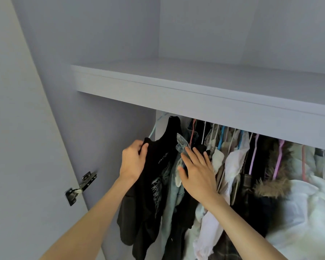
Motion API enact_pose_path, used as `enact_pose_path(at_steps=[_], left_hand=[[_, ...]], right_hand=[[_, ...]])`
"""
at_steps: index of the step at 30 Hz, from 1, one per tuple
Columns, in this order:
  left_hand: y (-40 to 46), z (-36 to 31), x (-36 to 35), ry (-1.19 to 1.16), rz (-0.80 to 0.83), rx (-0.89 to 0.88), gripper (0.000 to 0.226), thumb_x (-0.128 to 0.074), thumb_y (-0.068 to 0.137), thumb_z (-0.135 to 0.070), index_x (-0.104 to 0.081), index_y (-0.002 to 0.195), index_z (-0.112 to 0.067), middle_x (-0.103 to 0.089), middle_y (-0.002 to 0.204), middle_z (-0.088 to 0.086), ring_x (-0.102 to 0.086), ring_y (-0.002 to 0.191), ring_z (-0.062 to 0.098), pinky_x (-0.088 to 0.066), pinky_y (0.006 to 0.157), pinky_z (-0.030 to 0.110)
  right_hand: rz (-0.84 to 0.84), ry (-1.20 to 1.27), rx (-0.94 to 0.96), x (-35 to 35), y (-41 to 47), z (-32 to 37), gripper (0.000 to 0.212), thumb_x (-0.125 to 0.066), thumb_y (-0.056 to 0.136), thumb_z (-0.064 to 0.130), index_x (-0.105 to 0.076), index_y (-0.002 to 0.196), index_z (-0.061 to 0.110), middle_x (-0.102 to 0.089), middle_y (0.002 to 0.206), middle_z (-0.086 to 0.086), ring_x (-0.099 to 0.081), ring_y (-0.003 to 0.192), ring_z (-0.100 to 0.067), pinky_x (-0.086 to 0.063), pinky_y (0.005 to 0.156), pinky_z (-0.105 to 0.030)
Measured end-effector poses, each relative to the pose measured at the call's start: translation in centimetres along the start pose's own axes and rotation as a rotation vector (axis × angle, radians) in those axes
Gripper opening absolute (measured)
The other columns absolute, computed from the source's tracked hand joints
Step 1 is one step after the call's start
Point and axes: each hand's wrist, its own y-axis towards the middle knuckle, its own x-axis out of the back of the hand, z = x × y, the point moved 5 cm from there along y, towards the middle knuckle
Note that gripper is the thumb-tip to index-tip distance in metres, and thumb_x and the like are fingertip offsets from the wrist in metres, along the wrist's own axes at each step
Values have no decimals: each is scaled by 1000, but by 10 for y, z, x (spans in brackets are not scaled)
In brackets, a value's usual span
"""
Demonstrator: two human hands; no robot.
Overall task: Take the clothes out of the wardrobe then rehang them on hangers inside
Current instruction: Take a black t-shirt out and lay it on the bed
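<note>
Wardrobe open, head view looks up under the shelf [195, 94] at a packed row of clothes. Black top [158, 175] hangs at the far left end of the row, first in line, directly in front of both hands and a little above wrist level. Left hand [133, 160] grips its left shoulder, fingers and thumb curled round the fabric edge; a pale blue hanger [152, 130] arm runs up from that shoulder toward the rail, which the shelf front hides. Right hand [197, 171] lies just right of the top, fingers straight and spread, flat against the denim piece [176, 184] next in line and holding nothing; it seems to press the neighbours rightward. Left hand is the nearer one to the top, already on it; right hand is just beside it, touching the next garment instead. Long axis of the top runs vertical, neck up under the shelf, hem down toward the lower frame edge, printed front turned toward the person and slightly right. Shoulder line runs roughly front to back, across the rail. Remaining clothes [251, 166] crowd to the right on pink, blue and white hangers, a fur-trimmed hood [272, 182] among them. Door hinge [81, 186] sits on the left panel, well apart. Judgement: the coming move is a lift up and out toward the person, the hook must clear the rail; whether the hook is seated cannot be told.
</note>
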Motion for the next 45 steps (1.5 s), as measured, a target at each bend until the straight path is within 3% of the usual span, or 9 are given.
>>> enact_pose_path(at_steps=[5,13,17,21,24,34,37,40,45], left_hand=[[3,-12,18,-18,-48,-42,18,-52,95,-16,-59,85,-3,-37,49,-8,-43,45,7,-32,44,15],[-27,-8,26,6,-32,-69,14,-50,95,-16,-57,87,-7,-37,51,-13,-45,49,1,-31,46,11],[-73,16,29,50,-53,-19,14,-51,95,-19,-60,91,-9,-40,53,-14,-48,53,3,-32,48,9],[-108,34,38,61,-43,50,11,-54,93,-20,-61,90,-12,-43,55,-16,-49,53,4,-31,47,8],[-135,52,50,72,42,103,9,-55,93,-22,-56,85,-20,-40,52,-11,-46,52,7,-29,47,10],[-205,118,96,126,283,195,20,-46,96,-16,-66,100,-14,-55,91,-6,-52,72,-2,-36,67,5],[-227,136,109,211,282,273,23,-46,95,-11,-63,111,-16,-57,106,-1,-54,93,9,-39,82,15],[-242,139,114,290,289,297,30,-47,94,-10,-56,122,-15,-52,123,2,-47,115,19,-29,96,17],[-286,131,120,447,269,419,43,-45,96,-26,-40,138,-20,-39,143,1,-31,133,23,-24,110,38]], right_hand=[[-37,228,-38,8,21,21,62,-18,90,45,-37,142,16,-32,150,-1,-13,143,-15,12,112,-33],[-90,723,-153,17,55,50,40,-39,99,24,-44,136,10,-50,136,-5,-33,132,-19,-23,105,-23],[179,1074,-289,7,64,78,54,-40,99,30,-25,145,8,-53,129,-4,-46,123,-17,-33,95,-24],[457,1519,-596,-12,59,106,25,-44,98,24,-49,112,4,-54,101,-10,-58,95,-22,-47,85,-32],[547,1491,-684,-34,38,121,17,-45,98,19,-52,90,6,-53,89,-10,-57,80,-20,-50,82,-35],[669,1075,-619,-87,-64,130,19,-49,95,17,-58,102,1,-45,67,-4,-42,58,-14,-43,63,-28],[665,987,-576,-95,-95,118,26,-55,92,19,-58,95,-6,-58,79,-7,-49,65,-14,-42,66,-29],[658,964,-546,-97,-114,117,22,-64,86,33,-63,90,11,-64,100,-3,-57,91,-16,-42,76,-27],[667,924,-360,-90,-135,127,26,-70,79,38,-68,78,12,-67,80,1,-61,83,-16,-43,71,-26]])
